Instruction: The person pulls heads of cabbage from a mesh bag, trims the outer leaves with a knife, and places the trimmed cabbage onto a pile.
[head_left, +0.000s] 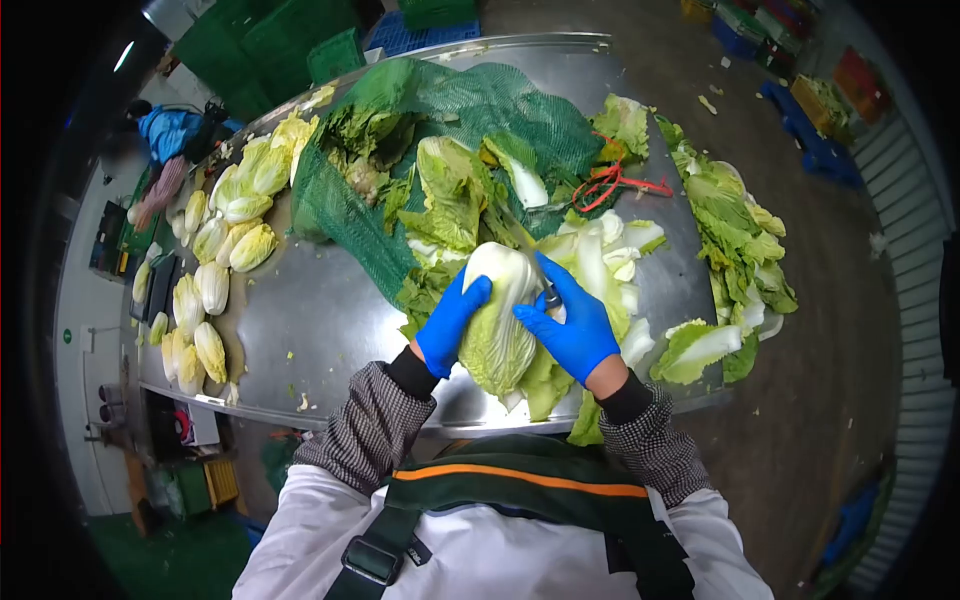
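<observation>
A pale green napa cabbage point(498, 320) lies on the steel table point(310, 320) right in front of me. My left hand point(450, 322), in a blue glove, grips its left side. My right hand point(572, 325), also blue-gloved, rests on the cabbage's right side and holds a knife point(530, 258) whose blade points away over the cabbage's top. Loose outer leaves point(610, 255) lie around the cabbage.
A green mesh sack point(440, 110) with more cabbages lies behind. Trimmed cabbages point(215, 260) line the table's left side. Leaf scraps point(740, 240) pile along the right edge. A red cord point(610, 185) lies by the sack. Another person point(165, 150) works at far left. Green crates point(270, 45) stand beyond.
</observation>
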